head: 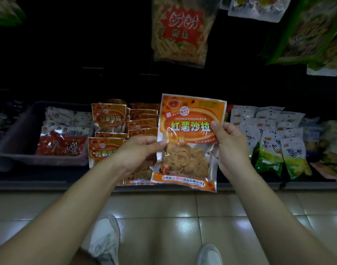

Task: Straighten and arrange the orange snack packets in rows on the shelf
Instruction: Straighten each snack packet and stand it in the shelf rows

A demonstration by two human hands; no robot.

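Held orange packet (190, 131): upright, label toward the person, lifted clear of the shelf (49, 183), right of the grey crate (20, 134) and nearer the person than it.
Left hand (139, 150) pinches the packet's left edge at mid-height. Right hand (230, 144) pinches the right edge, thumb on the label. Both are grasping, neither is free.

Shelved orange packets (108, 119): just right of the crate, in two rough columns. The column beside the crate is loosely spaced. The one farther from the crate is tightly overlapped. The lowest packets are partly hidden behind the left hand.

White-and-green packets (269, 150): well right of the crate, not part of this job.

Step, as judged: setting this packet into a row.
- Keep the two-edge pinch so the foil stays flat.
- Lower the bottom edge first and square it to the shelf lip.
- Match the label direction of the neighbours.
- A free slot probably lies beyond the orange columns, away from the crate, but the held packet hides that spot.
- The contents look like brittle coils, so avoid squeezing the clear window.
- Let go only once the packet rests.
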